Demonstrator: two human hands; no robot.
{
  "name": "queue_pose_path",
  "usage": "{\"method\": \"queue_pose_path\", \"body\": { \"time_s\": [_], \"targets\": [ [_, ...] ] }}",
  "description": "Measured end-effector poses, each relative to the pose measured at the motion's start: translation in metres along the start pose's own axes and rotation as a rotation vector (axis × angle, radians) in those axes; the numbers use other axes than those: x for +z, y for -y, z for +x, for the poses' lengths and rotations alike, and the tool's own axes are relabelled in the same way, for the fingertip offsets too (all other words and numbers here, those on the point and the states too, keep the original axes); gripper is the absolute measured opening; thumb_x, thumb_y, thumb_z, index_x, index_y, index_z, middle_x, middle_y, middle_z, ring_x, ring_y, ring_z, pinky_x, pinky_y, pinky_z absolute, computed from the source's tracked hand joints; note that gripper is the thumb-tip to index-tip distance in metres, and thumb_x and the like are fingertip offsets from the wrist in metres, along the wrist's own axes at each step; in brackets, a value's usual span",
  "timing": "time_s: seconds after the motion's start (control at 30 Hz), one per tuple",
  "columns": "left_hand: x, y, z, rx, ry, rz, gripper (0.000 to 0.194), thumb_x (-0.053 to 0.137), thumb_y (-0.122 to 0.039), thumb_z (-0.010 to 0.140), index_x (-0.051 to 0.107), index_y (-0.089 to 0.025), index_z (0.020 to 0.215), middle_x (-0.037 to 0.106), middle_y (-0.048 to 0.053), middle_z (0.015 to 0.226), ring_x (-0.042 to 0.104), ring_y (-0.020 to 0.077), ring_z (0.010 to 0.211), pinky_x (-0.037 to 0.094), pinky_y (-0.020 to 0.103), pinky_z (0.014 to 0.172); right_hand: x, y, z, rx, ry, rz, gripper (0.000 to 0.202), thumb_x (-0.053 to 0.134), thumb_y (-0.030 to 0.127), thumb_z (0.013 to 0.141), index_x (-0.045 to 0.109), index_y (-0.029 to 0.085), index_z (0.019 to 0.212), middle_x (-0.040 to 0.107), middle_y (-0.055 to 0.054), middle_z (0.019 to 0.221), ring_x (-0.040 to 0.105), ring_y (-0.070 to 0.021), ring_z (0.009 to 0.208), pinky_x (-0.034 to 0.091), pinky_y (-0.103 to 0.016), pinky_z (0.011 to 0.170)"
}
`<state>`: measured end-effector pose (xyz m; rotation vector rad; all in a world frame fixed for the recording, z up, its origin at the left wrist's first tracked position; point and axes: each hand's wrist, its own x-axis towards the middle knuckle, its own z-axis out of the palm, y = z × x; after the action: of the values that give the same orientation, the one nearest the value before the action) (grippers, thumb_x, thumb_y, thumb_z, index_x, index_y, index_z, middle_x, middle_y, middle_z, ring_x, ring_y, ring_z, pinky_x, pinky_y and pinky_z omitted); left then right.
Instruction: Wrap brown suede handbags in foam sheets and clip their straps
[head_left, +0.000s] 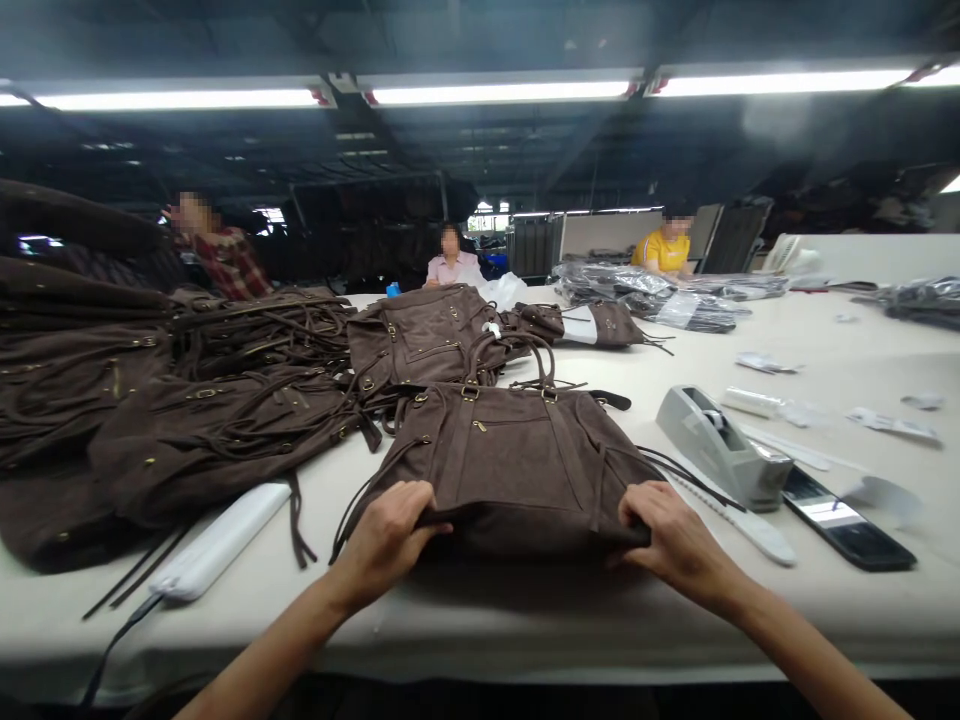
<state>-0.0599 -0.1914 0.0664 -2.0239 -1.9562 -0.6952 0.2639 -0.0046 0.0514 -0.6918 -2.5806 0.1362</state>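
A dark brown handbag (pixel 517 450) lies on the white table in front of me, its two handles pointing away and its bottom edge towards me. My left hand (pixel 397 530) grips the bag's near left corner, with the thumb along the bottom edge. At the near right corner, my right hand (pixel 660 525) pinches the fabric between thumb and fingers. The bottom edge between my hands is lifted slightly off the table. Thin straps trail from both sides of the bag.
Piled brown bags (pixel 225 430) cover the left side, beside a white bar-shaped device (pixel 221 540) with a cable. Right of the handbag are a grey tape dispenser (pixel 724 450) and a phone (pixel 847 520). Plastic-wrapped goods (pixel 652 295) lie farther back, where several people sit or stand.
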Motion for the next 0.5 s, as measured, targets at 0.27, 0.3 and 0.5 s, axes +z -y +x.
{"method": "queue_pose_path", "body": {
  "time_s": [0.27, 0.3, 0.5],
  "targets": [
    [-0.039, 0.017, 0.026, -0.245, -0.138, -0.013, 0.024, 0.059, -0.045, 0.083, 0.056, -0.023, 0.077, 0.060, -0.005, 0.067, 0.057, 0.0147, 0.061, 0.041, 0.025, 0.059, -0.057, 0.014, 0.053, 0.139, 0.199, 0.218, 0.041, 0.069, 0.061, 0.071, 0.059, 0.021, 0.074, 0.059, 0.002, 0.066, 0.054, -0.0154, 0.064, 0.036, -0.025, 0.057],
    [-0.033, 0.019, 0.028, -0.231, -0.109, 0.006, 0.022, 0.058, -0.044, 0.083, 0.057, -0.023, 0.079, 0.062, -0.004, 0.071, 0.059, 0.0156, 0.065, 0.043, 0.026, 0.061, -0.051, 0.011, 0.060, 0.162, 0.218, 0.215, 0.041, 0.068, 0.061, 0.072, 0.061, 0.021, 0.074, 0.060, 0.002, 0.066, 0.055, -0.0158, 0.064, 0.036, -0.025, 0.056],
    [0.014, 0.034, 0.023, 0.019, -0.194, 0.253, 0.017, 0.054, -0.034, 0.091, 0.063, -0.020, 0.091, 0.066, 0.005, 0.082, 0.063, 0.0201, 0.078, 0.046, 0.031, 0.072, -0.006, -0.004, 0.081, 0.188, 0.252, -0.091, 0.035, 0.070, 0.055, 0.075, 0.064, 0.022, 0.085, 0.068, -0.003, 0.075, 0.062, -0.0221, 0.071, 0.033, -0.027, 0.057]
  ]
}}
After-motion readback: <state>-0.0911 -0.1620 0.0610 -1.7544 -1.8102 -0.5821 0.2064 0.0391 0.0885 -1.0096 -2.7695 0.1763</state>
